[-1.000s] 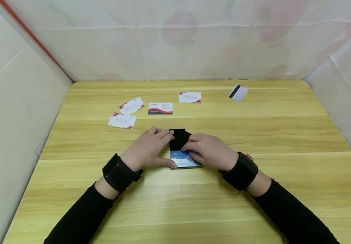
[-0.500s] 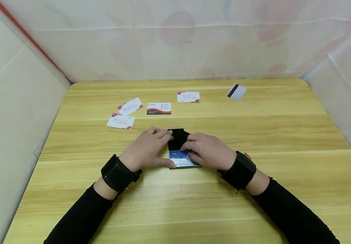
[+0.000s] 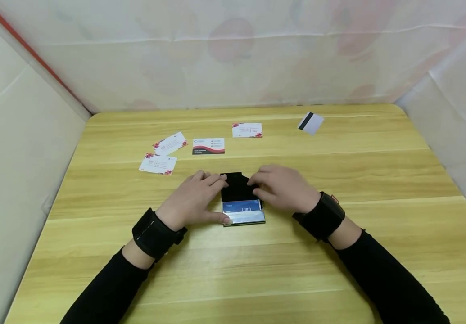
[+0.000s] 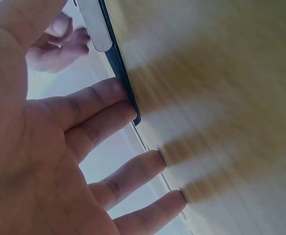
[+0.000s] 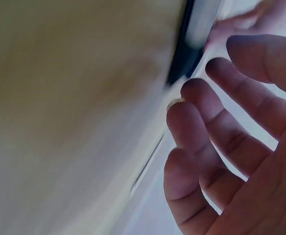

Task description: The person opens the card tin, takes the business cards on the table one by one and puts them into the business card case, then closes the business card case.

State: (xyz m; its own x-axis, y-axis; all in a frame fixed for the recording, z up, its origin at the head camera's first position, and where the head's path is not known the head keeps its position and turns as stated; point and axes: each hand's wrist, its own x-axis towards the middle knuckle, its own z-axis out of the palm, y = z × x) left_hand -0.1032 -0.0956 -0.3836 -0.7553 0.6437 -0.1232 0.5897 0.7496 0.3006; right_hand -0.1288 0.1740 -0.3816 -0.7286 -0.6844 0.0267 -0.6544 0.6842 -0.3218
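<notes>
On the flat blue-and-white rectangular card (image 3: 237, 206) in your open, black, flat case (image 3: 236, 188), you can read a small white "logo" and larger white letters that begin "UI", the last one unclear. A C-shaped mark shows on your white, red and black rectangular card (image 3: 208, 146); its other print, like the lines on your three white rectangular cards with red floral corners (image 3: 247, 130), is too small to read.

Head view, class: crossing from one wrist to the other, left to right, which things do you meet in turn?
Left wristband → left hand → black card case → right hand → right wristband
</notes>
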